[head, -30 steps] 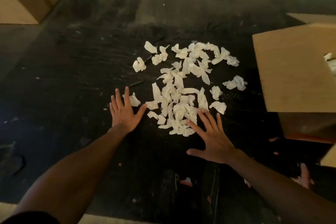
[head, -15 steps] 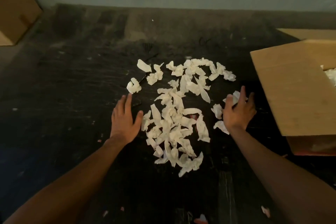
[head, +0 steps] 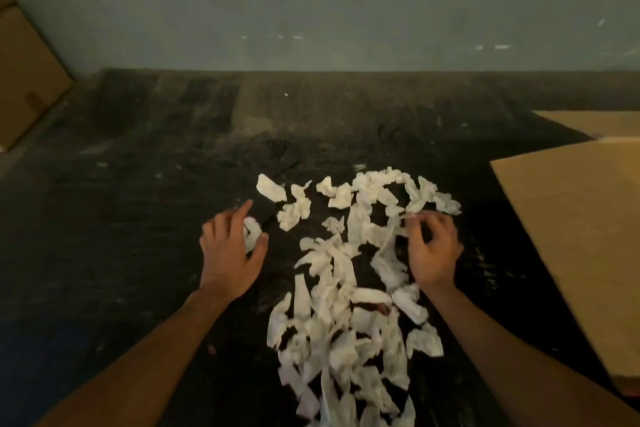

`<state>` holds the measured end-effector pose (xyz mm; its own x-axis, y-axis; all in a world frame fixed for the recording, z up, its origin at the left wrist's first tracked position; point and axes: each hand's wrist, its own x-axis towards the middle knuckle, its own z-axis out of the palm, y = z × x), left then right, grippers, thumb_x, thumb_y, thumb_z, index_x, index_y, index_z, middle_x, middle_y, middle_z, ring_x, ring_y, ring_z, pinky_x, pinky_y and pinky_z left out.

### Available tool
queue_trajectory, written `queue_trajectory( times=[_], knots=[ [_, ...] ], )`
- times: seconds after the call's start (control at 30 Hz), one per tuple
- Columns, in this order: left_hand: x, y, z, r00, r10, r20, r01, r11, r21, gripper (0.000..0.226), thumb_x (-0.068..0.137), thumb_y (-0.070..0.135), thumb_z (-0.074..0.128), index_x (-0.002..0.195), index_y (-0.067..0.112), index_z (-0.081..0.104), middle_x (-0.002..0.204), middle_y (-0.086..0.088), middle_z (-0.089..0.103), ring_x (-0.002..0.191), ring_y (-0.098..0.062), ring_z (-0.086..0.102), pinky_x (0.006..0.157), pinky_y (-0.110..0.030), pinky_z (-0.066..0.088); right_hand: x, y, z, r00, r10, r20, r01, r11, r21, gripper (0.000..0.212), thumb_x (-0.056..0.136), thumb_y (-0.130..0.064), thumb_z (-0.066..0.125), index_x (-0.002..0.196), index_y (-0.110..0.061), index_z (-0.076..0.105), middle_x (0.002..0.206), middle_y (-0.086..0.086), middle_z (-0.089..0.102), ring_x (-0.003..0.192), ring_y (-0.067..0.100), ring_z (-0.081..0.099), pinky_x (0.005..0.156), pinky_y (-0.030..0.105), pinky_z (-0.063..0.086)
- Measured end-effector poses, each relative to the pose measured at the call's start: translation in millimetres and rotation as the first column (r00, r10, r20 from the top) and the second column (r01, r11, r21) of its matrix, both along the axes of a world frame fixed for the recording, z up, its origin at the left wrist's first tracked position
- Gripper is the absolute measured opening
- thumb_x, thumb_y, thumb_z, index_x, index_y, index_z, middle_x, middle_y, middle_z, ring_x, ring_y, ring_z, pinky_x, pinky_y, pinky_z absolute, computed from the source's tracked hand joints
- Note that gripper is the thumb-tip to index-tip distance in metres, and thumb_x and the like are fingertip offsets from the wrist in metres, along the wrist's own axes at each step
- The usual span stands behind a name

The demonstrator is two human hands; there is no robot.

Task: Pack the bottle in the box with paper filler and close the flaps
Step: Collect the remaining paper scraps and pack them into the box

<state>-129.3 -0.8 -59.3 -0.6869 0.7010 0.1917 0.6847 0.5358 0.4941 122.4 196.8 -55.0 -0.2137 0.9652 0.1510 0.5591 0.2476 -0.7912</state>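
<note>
Several crumpled white paper filler scraps (head: 341, 284) lie scattered in a long patch on the dark worktop. My left hand (head: 230, 253) rests at the patch's left edge, fingers curled around one white scrap (head: 252, 232). My right hand (head: 433, 250) hovers over the right side of the patch, fingers bent and pinching at scraps near its fingertips. The cardboard box (head: 581, 229) stands at the right edge, its large flap spread toward me. No bottle is visible.
Another cardboard box (head: 24, 80) leans at the far left against the grey wall (head: 311, 3). The black worktop (head: 121, 201) is scuffed and dusty. A second flap of the box (head: 595, 123) shows behind the first.
The view has tilted up, so the patch sits lower. Both hands moved forward along the patch; the left curled around a scrap, and the right shifted inward from the patch's right edge.
</note>
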Motion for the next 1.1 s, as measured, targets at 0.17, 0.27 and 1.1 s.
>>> queue_trajectory(
  times=[0.17, 0.27, 1.1],
  knots=[
    [-64.5, 71.0, -15.0, 0.975, 0.124, 0.183, -0.091, 0.980, -0.176, 0.078, 0.093, 0.063, 0.042, 0.155, 0.037, 0.004, 0.163, -0.009, 0.014, 0.148, -0.037, 0.013, 0.116, -0.063, 0.014, -49.9, 93.8, 11.5, 0.947, -0.019, 0.321, 0.080, 0.981, -0.177, 0.060, 0.091, -0.073, 0.030, 0.145, -0.047, 0.034, 0.164, 0.004, 0.013, 0.150, 0.034, 0.008, 0.115, 0.069, 0.006],
    [-78.6, 102.2, -24.3, 0.976, 0.057, 0.212, -0.001, 0.967, -0.256, 0.079, 0.090, 0.072, 0.035, 0.153, 0.044, -0.003, 0.166, 0.000, 0.003, 0.151, -0.034, 0.003, 0.115, -0.066, -0.001, -75.0, 140.5, 2.6, 0.843, 0.204, 0.497, -0.061, 0.955, -0.290, 0.085, 0.069, -0.096, 0.007, 0.146, -0.061, 0.005, 0.166, 0.001, -0.010, 0.150, 0.036, -0.013, 0.112, 0.073, -0.003],
    [-79.1, 134.4, 10.8, 0.942, -0.194, 0.273, 0.264, 0.932, -0.247, 0.071, 0.096, 0.050, 0.049, 0.156, 0.030, 0.015, 0.164, -0.006, 0.017, 0.150, -0.030, 0.016, 0.119, -0.054, 0.022, -61.6, 48.3, 22.9, 0.323, 0.714, 0.621, -0.402, 0.697, -0.593, 0.063, 0.100, -0.058, 0.001, 0.157, -0.031, 0.000, 0.166, 0.007, -0.009, 0.149, 0.029, -0.022, 0.120, 0.054, -0.012]
  ],
)
